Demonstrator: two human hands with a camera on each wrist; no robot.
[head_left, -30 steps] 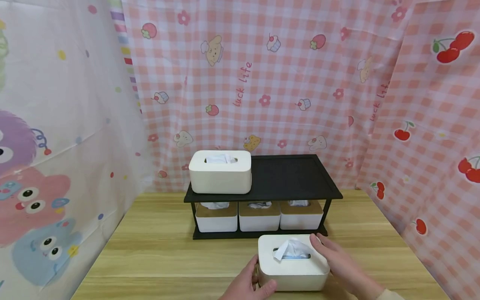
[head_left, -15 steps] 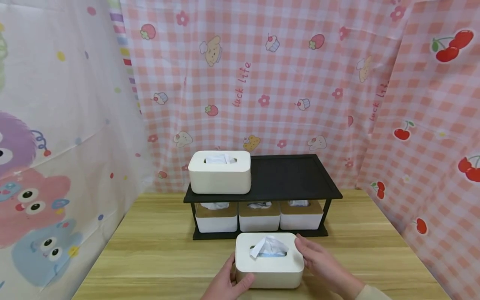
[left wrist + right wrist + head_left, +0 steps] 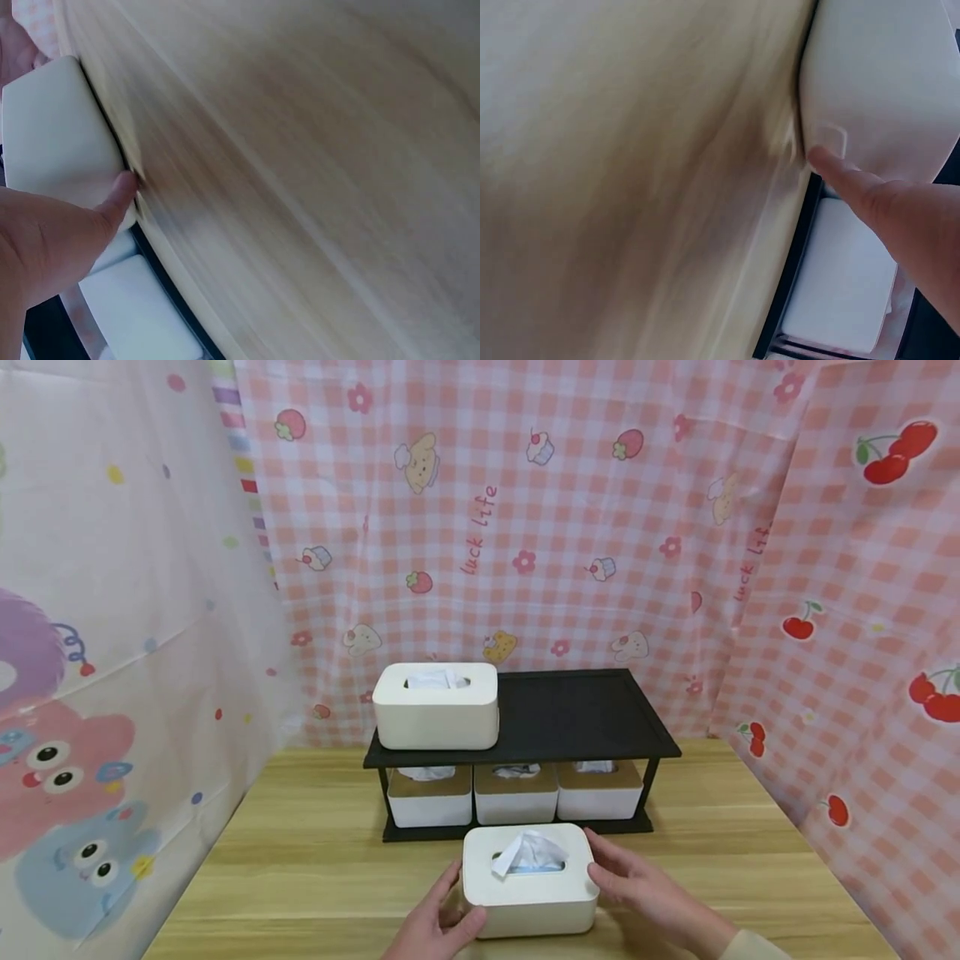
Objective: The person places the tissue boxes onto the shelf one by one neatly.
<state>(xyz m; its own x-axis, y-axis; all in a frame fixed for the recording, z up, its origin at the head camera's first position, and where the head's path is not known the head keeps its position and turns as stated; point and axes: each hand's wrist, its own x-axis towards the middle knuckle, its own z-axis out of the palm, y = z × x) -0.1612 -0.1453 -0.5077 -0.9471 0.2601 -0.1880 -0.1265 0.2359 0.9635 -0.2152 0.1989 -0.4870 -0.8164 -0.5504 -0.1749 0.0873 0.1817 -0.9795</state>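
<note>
A cream-white tissue box [image 3: 536,920] with rounded corners stands on the wooden table in front of the black shelf, a white tissue [image 3: 531,852] poking from its slot. My left hand [image 3: 435,920] holds its left end, thumb at the front corner. At the opposite end, my right hand [image 3: 651,893] grips it, with the thumb near the top edge and the index finger at the far corner. In the left wrist view, a thumb [image 3: 118,196] presses low on the box wall [image 3: 64,139]. The right wrist view shows a digit on the box's other end [image 3: 885,82].
Behind the hands stands a two-tier black shelf [image 3: 581,714]. On its upper tier, at the left, sits a similar tissue box [image 3: 437,727]. Below are three white boxes with wood-brown lids [image 3: 430,812], side by side. Patterned curtains [image 3: 465,502] enclose the wooden table [image 3: 300,877].
Both hands have brought the tissue box leftward along the front of the shelf, mostly in the first half second. The right thumb has shifted down slightly along its top edge.
</note>
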